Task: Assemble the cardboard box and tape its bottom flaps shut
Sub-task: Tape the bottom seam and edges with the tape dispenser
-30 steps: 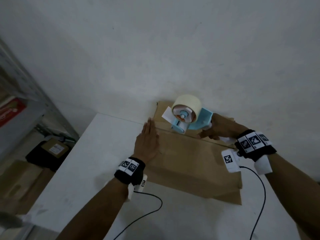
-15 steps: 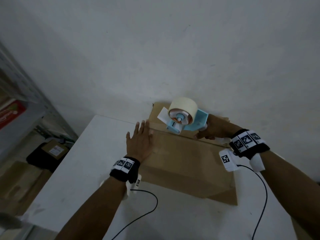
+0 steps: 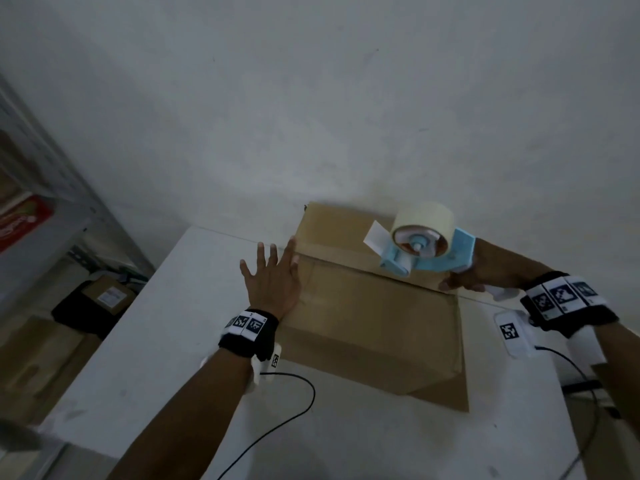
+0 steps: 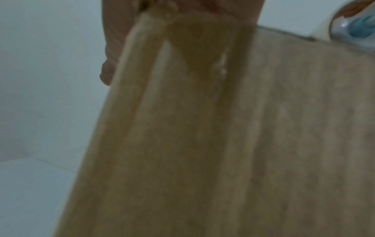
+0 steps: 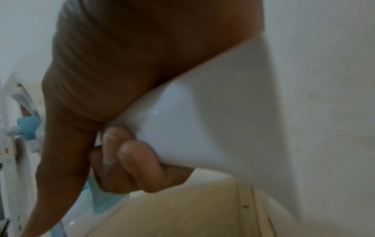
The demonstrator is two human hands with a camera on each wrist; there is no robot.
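A brown cardboard box (image 3: pixel 374 313) stands on the white table (image 3: pixel 166 358) against the wall, flaps shut on top, with a strip of tape along the seam at its left end. My left hand (image 3: pixel 273 278) lies flat with spread fingers on the box's left edge, seen up close against the cardboard (image 4: pixel 223 144) in the left wrist view. My right hand (image 3: pixel 467 275) grips the white handle (image 5: pixel 202 128) of a blue tape dispenser (image 3: pixel 426 251) carrying a cream tape roll (image 3: pixel 424 220). The dispenser's nose rests on the seam right of the middle.
A white wall (image 3: pixel 311 98) rises directly behind the box. At the left stands a metal shelf (image 3: pixel 45 209), with cardboard boxes (image 3: pixel 107 294) on the floor below it. Black cables (image 3: pixel 298 410) trail from both wrists over the table's near part.
The tape dispenser has travelled rightward along the seam in my right hand. My left hand has slid to the box's left edge and spread its fingers.
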